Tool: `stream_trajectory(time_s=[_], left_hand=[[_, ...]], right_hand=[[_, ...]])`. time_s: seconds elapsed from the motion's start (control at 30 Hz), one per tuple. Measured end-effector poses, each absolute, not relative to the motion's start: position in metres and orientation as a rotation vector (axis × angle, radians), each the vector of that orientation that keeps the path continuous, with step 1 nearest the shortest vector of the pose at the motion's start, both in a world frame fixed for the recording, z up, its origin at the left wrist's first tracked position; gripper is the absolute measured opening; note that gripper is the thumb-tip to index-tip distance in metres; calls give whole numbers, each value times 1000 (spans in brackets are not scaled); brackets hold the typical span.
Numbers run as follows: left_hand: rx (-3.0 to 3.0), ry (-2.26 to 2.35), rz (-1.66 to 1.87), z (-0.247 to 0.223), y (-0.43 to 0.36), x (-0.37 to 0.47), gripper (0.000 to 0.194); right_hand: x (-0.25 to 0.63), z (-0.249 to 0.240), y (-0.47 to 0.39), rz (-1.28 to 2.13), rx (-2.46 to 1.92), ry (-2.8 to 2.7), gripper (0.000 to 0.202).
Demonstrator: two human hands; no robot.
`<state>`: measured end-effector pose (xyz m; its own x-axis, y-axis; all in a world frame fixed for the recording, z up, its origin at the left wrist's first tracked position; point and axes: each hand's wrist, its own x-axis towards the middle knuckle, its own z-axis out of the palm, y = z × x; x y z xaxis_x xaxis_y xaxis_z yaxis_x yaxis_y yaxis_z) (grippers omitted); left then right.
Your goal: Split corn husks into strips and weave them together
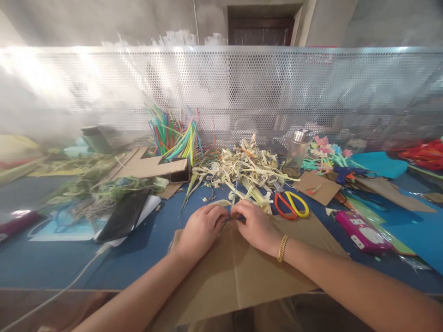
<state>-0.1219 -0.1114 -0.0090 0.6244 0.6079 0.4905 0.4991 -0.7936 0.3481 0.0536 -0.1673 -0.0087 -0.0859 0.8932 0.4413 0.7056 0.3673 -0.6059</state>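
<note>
Left hand (pixel 204 227) and right hand (pixel 259 230) pinch narrowly at the blue strand (pixel 236 184); keep it taut toward your twelve o'clock.

Head-worn camera looks forward and down (fairly close in).

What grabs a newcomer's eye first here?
Probably the bright bundle of colored stems standing at the back, left of center. Next, the pale heap of dry strips beyond the two hands, and the red-and-yellow-handled scissors just right of it, by the cardboard sheet's far edge.
</note>
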Motion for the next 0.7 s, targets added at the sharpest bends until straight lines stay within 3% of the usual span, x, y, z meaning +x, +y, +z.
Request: stream_trajectory(time_s=[0.2, 0.37, 0.47, 0.57, 0.7], left_hand=[[2725, 938, 1014, -3, -117, -122, 11], [2561, 830, 947, -1, -117, -125, 24], [2476, 821, 935, -2, -115, -125, 17], [2374, 818, 956, -5, -112, -122, 10], [2290, 890, 971, -9, -107, -120, 12]], right_hand=[[52, -7, -167, 524, -1373, -1722, 15], [53, -13, -161, 702, -1349, -1614, 13], [53, -15, -158, 766, -1308, -1544, 8], [53, -11, -159, 676, -1316, -1596, 6], [55, 0, -165, 270, -1350, -1749, 11]])
